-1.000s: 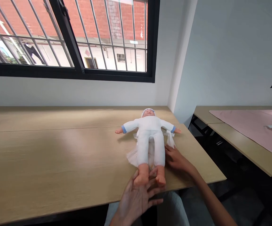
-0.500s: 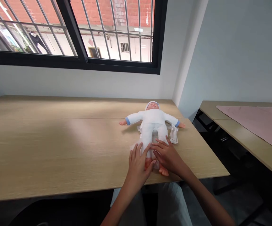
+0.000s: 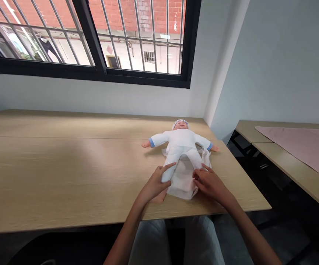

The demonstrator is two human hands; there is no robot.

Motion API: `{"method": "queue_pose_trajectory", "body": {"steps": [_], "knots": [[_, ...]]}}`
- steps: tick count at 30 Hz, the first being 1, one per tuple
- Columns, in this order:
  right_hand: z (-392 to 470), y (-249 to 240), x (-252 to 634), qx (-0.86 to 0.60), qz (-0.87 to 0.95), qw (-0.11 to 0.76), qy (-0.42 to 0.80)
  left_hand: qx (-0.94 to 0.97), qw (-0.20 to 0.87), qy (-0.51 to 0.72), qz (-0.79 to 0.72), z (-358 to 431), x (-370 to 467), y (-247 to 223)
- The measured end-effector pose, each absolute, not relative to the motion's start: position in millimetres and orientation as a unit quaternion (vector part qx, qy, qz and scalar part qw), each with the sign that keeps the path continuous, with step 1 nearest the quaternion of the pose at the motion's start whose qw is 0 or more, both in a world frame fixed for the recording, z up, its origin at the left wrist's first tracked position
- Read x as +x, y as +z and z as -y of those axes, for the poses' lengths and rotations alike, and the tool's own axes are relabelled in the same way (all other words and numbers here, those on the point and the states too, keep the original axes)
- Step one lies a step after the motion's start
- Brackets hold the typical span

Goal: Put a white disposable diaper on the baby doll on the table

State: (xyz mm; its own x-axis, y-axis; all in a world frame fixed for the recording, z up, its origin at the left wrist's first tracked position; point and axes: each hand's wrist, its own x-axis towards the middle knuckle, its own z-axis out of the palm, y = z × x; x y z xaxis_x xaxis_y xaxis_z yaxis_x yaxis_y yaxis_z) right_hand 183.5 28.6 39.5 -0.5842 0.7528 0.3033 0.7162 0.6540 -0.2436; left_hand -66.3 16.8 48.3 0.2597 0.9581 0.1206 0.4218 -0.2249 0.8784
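Observation:
A baby doll (image 3: 182, 139) in a white suit with blue cuffs and a white cap lies on its back on the wooden table, arms spread and legs apart. Under its hips and between its legs lies a white diaper (image 3: 182, 179), its far end crumpled beside the doll's right-hand side in view. My left hand (image 3: 156, 183) is round the lower part of the leg on the left, with thumb and index finger on either side. My right hand (image 3: 207, 181) has bent fingers at the lower part of the other leg, whose foot is hidden.
The wooden table (image 3: 65, 176) has its front edge just before my knees. At the right, past a dark gap, stands a second table (image 3: 294, 162) with a pink cloth (image 3: 305, 141) on it. A barred window (image 3: 137, 40) is in the wall behind.
The doll's legs have been spread apart, uncovering the diaper between them. My left hand has moved left and my right hand right, each with a leg.

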Motion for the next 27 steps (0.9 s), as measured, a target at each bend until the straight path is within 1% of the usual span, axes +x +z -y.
{"method": "queue_pose_trajectory", "body": {"steps": [7,11,13,16,20,23,25,27], "knots": [[-19.4,36.3,191.3,-0.4,0.899,0.165,0.067,0.692,0.416,0.357,-0.47,-16.5,-65.0,47.5],[-16.2,33.4,183.5,-0.409,0.891,0.178,0.085,0.691,0.422,0.371,-0.455,-16.5,-65.0,46.8],[-16.0,30.6,180.9,-0.422,0.875,0.214,0.105,0.691,0.418,0.373,-0.457,-15.5,-64.3,47.8],[-20.9,31.8,180.7,-0.459,0.819,0.3,0.171,0.698,0.395,0.359,-0.477,-14.9,-62.2,50.1],[-51.5,51.1,179.7,-0.486,0.719,0.414,0.276,0.736,0.324,0.334,-0.492,-21.5,-62.2,53.1],[-92.1,70.5,171.2,-0.459,0.663,0.51,0.3,0.766,0.261,0.314,-0.496,-30.5,-64.3,53.8],[-119.3,78.7,162.3,-0.451,0.642,0.541,0.303,0.776,0.227,0.3,-0.505,-35.5,-65.2,52.4],[-140.4,80.2,152.8,-0.452,0.628,0.554,0.306,0.778,0.211,0.288,-0.517,-38.4,-65.4,49.1]]}}
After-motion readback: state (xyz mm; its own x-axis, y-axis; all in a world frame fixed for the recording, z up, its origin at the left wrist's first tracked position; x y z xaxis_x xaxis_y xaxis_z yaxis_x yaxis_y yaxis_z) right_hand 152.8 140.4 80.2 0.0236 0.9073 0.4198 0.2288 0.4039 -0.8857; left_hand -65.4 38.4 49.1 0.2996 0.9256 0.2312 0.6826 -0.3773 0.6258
